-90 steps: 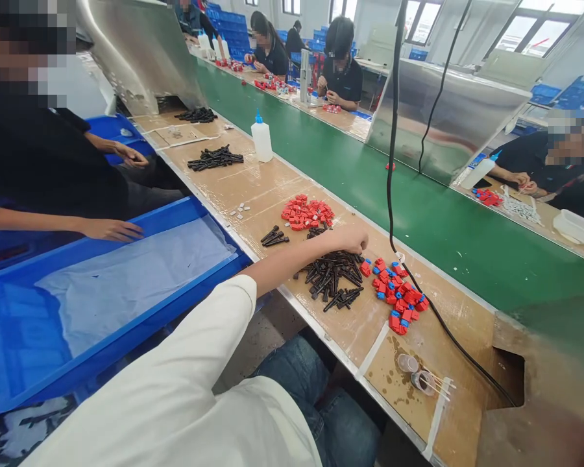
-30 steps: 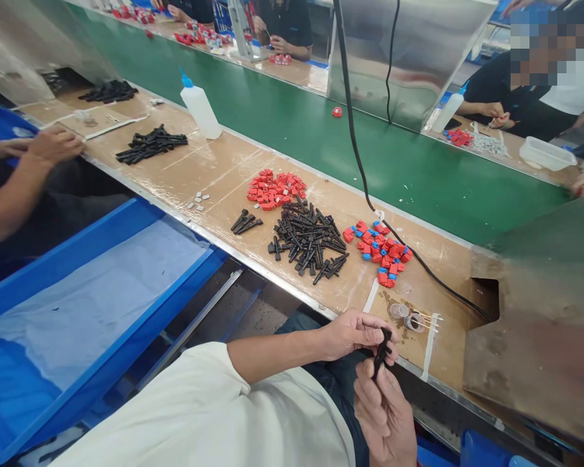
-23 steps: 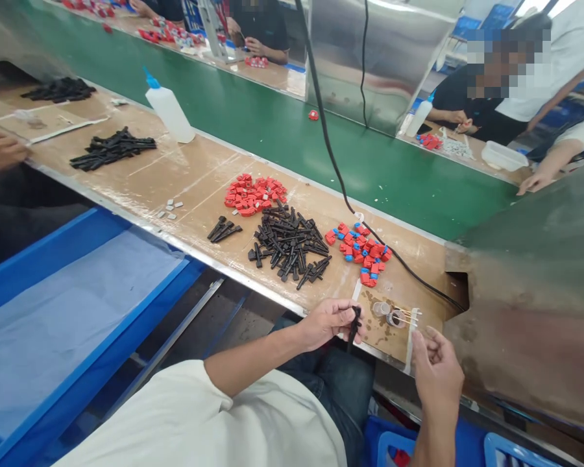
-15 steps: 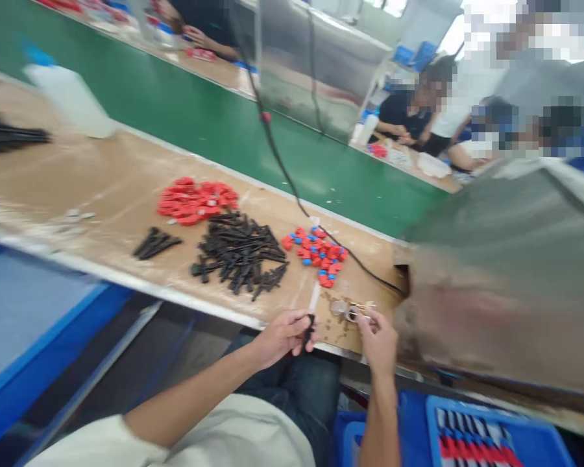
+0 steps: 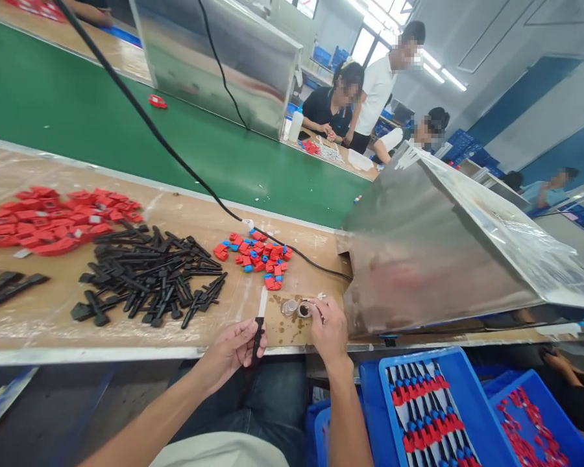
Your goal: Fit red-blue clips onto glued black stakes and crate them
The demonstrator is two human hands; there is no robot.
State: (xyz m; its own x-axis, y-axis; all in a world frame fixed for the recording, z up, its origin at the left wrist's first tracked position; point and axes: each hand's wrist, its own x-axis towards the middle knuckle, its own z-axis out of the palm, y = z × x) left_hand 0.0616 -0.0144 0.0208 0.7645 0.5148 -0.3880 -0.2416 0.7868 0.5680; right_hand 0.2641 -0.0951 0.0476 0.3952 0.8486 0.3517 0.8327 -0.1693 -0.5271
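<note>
My left hand [image 5: 236, 342] is closed around a slim black plastic piece [image 5: 257, 340], held upright over the table's front edge. My right hand [image 5: 329, 329] reaches over the worktop, its fingers pinched at the rim of a small round pot [image 5: 304, 310] with dark contents. What sits between those fingers is too small to make out. Just left of the pot is a clear round lid or cup [image 5: 289, 307]. Beyond my hands lie small red-and-blue parts [image 5: 257, 254], and to their left a heap of black plastic pieces [image 5: 150, 272].
Red parts [image 5: 53, 217] are piled at the left. A black cable [image 5: 175, 152] crosses the worktop to a large metal housing [image 5: 418, 259] at the right. Below it, a blue tray [image 5: 467, 389] holds rows of red, blue and black assemblies. Co-workers sit beyond the green belt [image 5: 214, 152].
The view has swung to the right, so the table things appear further left and more blue trays show. Both hands keep nearly the same poses, the left still holding the black piece.
</note>
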